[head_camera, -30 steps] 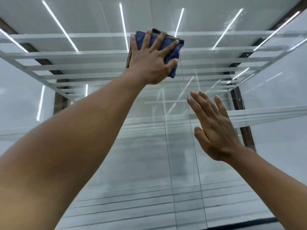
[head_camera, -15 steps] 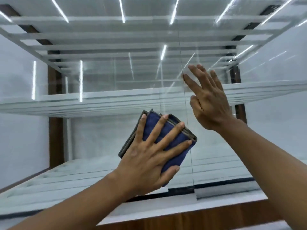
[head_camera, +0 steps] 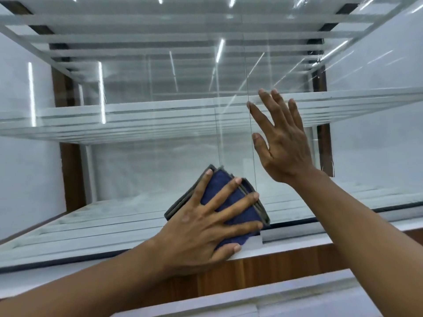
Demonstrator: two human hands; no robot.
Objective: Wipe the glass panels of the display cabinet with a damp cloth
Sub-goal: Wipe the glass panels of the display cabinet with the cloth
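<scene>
white ledge: nearest thing, bottom edge of view, 5 o'clock from centre.
wood-grain strip: just behind the ledge, runs below the cabinet's white bottom rail.
left hand: 6 o'clock from centre. Fingers straight and spread wide, palm flat on the cloth, pressing it to the glass. No curl round it; thumb tip sits at the bottom rail.
folded blue cloth: under the left hand, grey-edged layers showing at its upper and right sides. Low on the front glass, bottom corner just above the rail. Tilted, top corner toward 11 o'clock.
right hand: 1 o'clock from the cloth, apart from it. Fingers straight, slightly fanned, palm flat toward the glass, holding nothing. Real contact with the pane: cannot tell.
vertical glass edge: passes the right index fingertip and drops to the cloth's right side.
front glass panel: 9 o'clock from the cloth, streaky reflections.
glass shelf: inside, behind the panes, level with the right fingers.
more shelves: stacked toward 12 o'clock.
</scene>
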